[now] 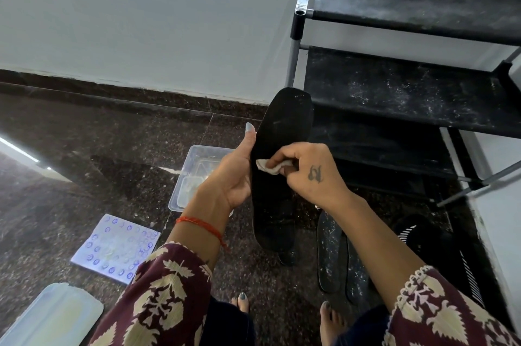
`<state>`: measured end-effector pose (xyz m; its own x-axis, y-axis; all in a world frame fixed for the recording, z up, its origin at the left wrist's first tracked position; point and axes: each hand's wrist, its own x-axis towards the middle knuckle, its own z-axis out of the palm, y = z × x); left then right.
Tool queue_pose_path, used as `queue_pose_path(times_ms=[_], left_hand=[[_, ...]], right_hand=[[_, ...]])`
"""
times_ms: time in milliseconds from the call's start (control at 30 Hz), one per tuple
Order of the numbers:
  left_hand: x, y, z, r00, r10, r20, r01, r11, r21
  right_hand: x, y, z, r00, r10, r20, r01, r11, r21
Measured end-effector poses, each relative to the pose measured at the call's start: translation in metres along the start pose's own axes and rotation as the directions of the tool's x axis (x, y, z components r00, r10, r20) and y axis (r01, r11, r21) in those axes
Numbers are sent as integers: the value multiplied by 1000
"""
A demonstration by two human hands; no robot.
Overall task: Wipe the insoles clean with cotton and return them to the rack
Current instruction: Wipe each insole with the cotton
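A black insole [284, 131] stands upright in mid-air at the centre, toe end up. My left hand [235, 173] grips its left edge near the middle. My right hand [307, 173] presses a white cotton pad [270, 166] against the insole's face. Two dusty black insoles [331, 252] lie on the floor below my right forearm. The black shoe rack [408, 92] stands at the right, its dusty shelves bare.
A clear plastic box [194, 165] sits on the dark granite floor behind my left hand. A printed packet [115, 247] and a plastic lid [53, 317] lie at lower left. A black striped slipper [423, 235] rests under the rack. My bare feet are at the bottom.
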<state>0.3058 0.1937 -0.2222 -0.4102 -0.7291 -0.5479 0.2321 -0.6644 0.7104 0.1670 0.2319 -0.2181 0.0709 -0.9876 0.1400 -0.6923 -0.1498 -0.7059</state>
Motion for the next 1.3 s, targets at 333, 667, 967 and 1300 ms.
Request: queue_pose_path(times_ms=[333,667,967,1300], left_hand=[[-2,0,1,995,87,-52,-83,994,74],[-8,2,9,997,65,30,-65,998,-12],[-8,5,6,999,45,31,-42,995,-91],[-2,-3,8,996,-2,92,5,999,-36]], right_hand=[[-1,-1,0,996,-47,71,45,999,27],[7,0,11,948,-60,-314,48,998,-44],[-1,-7,1,992,-121,35,113,977,182],[6,-20,12,921,-135,-365,177,981,84]])
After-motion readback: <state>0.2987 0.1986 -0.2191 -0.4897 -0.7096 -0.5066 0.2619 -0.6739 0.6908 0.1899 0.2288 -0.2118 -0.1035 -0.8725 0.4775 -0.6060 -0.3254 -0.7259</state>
